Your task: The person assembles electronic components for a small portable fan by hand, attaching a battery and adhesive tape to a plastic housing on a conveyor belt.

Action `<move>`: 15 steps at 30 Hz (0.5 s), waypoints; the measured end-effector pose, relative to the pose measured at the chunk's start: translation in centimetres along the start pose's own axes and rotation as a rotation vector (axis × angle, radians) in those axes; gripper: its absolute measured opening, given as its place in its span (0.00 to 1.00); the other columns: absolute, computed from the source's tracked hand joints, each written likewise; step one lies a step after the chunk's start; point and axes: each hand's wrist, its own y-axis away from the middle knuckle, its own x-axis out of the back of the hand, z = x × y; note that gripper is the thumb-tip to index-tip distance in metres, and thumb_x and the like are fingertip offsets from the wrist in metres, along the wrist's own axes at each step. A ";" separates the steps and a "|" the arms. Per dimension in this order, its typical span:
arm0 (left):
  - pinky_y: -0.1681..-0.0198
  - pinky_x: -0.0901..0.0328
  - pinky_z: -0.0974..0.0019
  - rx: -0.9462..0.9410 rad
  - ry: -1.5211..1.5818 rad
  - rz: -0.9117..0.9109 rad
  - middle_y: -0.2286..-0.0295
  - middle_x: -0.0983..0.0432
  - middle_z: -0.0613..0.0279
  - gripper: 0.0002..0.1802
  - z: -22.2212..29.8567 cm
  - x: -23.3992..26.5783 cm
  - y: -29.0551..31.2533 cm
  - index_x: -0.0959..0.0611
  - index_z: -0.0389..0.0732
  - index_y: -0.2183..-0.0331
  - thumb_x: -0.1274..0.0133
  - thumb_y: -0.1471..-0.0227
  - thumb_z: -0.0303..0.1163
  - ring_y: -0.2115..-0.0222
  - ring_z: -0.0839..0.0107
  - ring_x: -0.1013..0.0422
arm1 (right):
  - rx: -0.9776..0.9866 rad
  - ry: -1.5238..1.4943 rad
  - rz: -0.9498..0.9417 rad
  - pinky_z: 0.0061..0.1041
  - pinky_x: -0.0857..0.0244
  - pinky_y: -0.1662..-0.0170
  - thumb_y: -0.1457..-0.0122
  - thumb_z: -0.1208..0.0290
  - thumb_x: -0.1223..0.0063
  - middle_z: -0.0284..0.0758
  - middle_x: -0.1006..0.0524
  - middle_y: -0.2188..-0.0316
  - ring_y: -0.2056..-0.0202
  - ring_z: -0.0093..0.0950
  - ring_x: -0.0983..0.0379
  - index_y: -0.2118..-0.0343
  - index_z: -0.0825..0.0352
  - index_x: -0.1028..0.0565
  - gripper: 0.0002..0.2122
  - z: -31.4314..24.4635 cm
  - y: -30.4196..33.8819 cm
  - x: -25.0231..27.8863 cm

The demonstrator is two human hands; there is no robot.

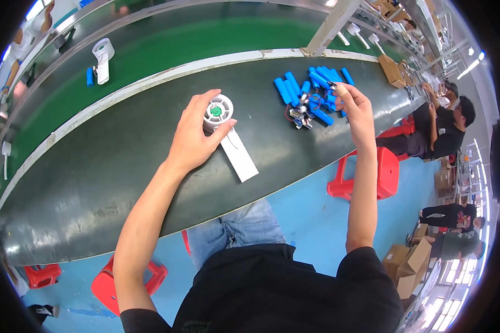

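Observation:
My left hand point(192, 136) is closed around the round head of a white handheld fan point(240, 156), which lies on the dark green bench top. A green part shows at the centre of the fan's spoked head, and a thin dark wire lies along its flat handle. To the right is a heap of blue cylindrical batteries point(283, 90), with small circuit boards point(301, 117) and wires at its near side. My right hand point(359, 114) is over the heap's right edge, thumb and finger pinched on a small dark piece too small to name.
Beyond the bench's pale rail runs a green conveyor belt point(166, 47), carrying another white fan point(102, 58) with a blue battery beside it. A metal post point(332, 28) rises at the rail. Red stools point(388, 173) stand below the bench, and a co-worker point(449, 127) sits at the right.

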 end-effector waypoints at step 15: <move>0.53 0.34 0.61 0.017 -0.024 -0.017 0.58 0.27 0.56 0.32 -0.2 -0.5 -0.7 0.27 0.38 0.47 0.36 0.52 0.37 0.58 0.61 0.28 | -0.014 -0.602 -0.168 0.20 0.37 0.61 0.32 0.59 0.52 0.30 0.25 0.62 0.64 0.17 0.32 0.47 0.73 0.30 0.21 0.7 -1.8 1.4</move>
